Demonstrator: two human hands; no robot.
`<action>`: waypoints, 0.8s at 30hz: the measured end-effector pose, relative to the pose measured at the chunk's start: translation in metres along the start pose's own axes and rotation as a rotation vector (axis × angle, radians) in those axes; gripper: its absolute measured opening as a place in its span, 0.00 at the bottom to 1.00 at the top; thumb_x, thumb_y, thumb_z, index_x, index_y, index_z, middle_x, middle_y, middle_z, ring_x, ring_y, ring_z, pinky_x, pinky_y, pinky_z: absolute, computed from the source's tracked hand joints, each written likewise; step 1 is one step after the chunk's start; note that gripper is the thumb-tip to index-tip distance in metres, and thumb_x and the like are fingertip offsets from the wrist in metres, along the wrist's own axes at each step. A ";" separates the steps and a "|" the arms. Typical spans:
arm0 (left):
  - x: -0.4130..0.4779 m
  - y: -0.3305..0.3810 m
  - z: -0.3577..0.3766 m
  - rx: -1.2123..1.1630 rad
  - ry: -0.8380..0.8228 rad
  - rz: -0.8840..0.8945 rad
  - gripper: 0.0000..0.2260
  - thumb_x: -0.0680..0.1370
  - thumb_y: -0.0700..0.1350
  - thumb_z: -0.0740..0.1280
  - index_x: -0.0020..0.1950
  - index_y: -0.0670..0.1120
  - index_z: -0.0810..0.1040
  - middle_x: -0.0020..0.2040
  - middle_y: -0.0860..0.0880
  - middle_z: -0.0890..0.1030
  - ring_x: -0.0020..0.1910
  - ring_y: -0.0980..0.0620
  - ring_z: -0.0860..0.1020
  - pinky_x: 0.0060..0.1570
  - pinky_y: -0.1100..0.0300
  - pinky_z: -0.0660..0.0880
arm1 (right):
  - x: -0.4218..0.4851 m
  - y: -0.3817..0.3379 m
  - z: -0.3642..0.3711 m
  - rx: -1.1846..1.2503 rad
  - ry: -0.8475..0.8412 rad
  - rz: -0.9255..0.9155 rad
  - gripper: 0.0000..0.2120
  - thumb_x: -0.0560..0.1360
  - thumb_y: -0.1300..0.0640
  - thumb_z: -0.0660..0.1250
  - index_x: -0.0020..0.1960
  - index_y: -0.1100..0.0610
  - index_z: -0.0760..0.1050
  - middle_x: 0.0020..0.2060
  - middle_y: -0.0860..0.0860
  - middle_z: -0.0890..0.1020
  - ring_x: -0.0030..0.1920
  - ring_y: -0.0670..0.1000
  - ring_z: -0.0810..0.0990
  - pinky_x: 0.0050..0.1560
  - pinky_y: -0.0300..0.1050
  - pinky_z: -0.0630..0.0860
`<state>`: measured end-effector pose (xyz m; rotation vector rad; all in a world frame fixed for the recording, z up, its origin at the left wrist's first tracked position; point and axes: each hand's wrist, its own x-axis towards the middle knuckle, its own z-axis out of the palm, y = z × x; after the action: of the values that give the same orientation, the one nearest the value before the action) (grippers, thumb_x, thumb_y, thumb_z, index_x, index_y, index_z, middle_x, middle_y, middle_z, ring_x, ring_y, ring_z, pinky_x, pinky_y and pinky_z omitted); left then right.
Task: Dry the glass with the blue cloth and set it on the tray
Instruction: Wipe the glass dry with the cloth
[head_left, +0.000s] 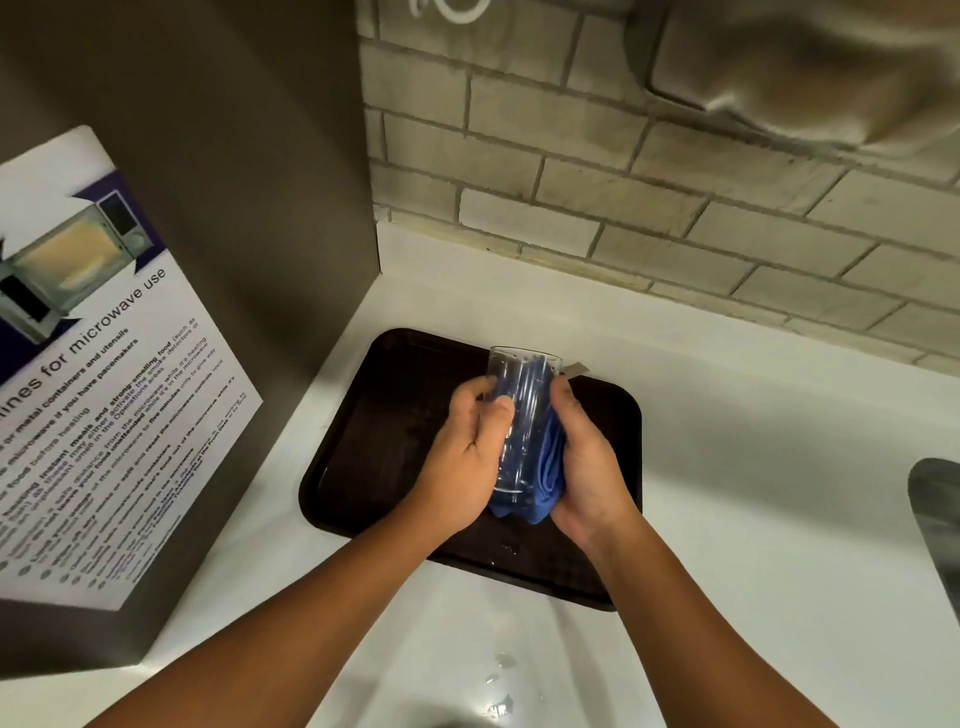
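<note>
Glass (519, 410) gripped in left hand (470, 452) above tray (374, 431), right hand (587, 457) clasping cloth (545, 483) apparently stuffed inside; recommend rotating glass against cloth, then lowering upright.

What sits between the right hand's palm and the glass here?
The head view shows the blue cloth bunched between the right hand and the glass; the left hand grips the glass bare.
</note>
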<state>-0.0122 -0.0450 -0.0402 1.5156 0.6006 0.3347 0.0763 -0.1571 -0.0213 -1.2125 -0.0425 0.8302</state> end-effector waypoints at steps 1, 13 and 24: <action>-0.001 0.001 0.000 0.024 0.001 -0.002 0.20 0.88 0.57 0.60 0.79 0.54 0.69 0.68 0.49 0.77 0.60 0.56 0.84 0.57 0.66 0.81 | 0.001 0.002 0.001 -0.003 0.009 -0.011 0.27 0.83 0.39 0.66 0.72 0.58 0.79 0.68 0.65 0.83 0.70 0.67 0.81 0.73 0.65 0.76; 0.023 0.024 -0.013 -0.044 0.007 0.013 0.03 0.84 0.50 0.72 0.51 0.52 0.81 0.52 0.45 0.85 0.42 0.64 0.85 0.44 0.69 0.81 | -0.002 0.018 0.003 0.019 -0.097 0.056 0.21 0.85 0.50 0.67 0.75 0.58 0.77 0.70 0.63 0.82 0.70 0.61 0.81 0.76 0.61 0.74; 0.054 -0.015 -0.044 0.065 0.152 0.023 0.16 0.78 0.45 0.80 0.61 0.45 0.78 0.53 0.49 0.77 0.50 0.59 0.80 0.47 0.73 0.76 | 0.001 0.015 -0.035 0.216 -0.005 0.050 0.26 0.80 0.74 0.60 0.76 0.60 0.75 0.63 0.61 0.84 0.58 0.58 0.86 0.59 0.52 0.85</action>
<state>0.0051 0.0207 -0.0612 1.5703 0.7199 0.4547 0.0843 -0.1835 -0.0475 -1.0110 0.0726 0.8585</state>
